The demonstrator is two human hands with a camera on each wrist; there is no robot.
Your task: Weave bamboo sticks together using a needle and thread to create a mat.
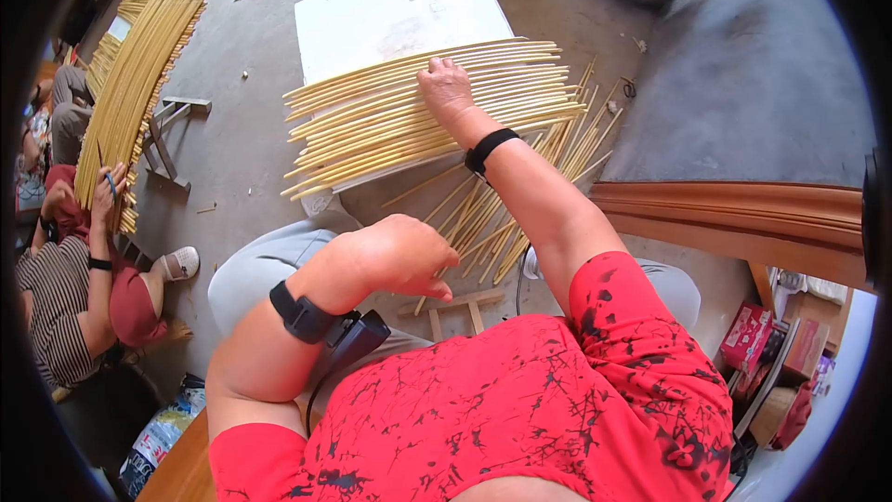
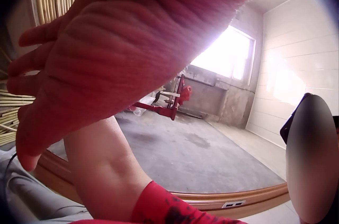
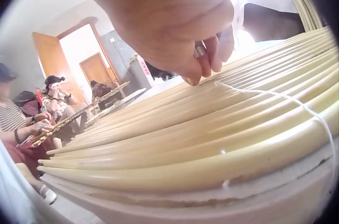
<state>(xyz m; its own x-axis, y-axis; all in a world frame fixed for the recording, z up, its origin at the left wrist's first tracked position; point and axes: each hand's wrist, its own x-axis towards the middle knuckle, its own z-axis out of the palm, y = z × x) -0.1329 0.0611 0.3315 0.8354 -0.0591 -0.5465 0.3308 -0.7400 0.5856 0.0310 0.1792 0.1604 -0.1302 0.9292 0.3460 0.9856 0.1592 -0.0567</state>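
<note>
Pale yellow sticks (image 1: pixel 372 135) lie side by side in a row across a white board (image 1: pixel 390 14). My right hand (image 1: pixel 446 88) is over the middle of the row, its fingers bent down with the tips at the sticks. In the right wrist view, the curled fingers of my right hand (image 3: pixel 175 28), one with a ring, meet the sticks (image 3: pixel 159 123); their exact grip is partly hidden. A thin white thread (image 3: pixel 286 97) runs over the row beside them. My left hand (image 1: pixel 400 256) hangs nearer my body, fingers loose, holding nothing; the left wrist view shows the same hand (image 2: pixel 111 60) with spread fingers.
Loose sticks (image 1: pixel 492 223) are scattered on the floor beside the board, above a small wooden stool (image 1: pixel 455 313). At left, a seated person in a striped top (image 1: pixel 60 288) works at another long row of sticks (image 1: pixel 139 84) on a metal stand (image 1: pixel 163 144). A wooden door sill (image 1: pixel 734 228) lies at right.
</note>
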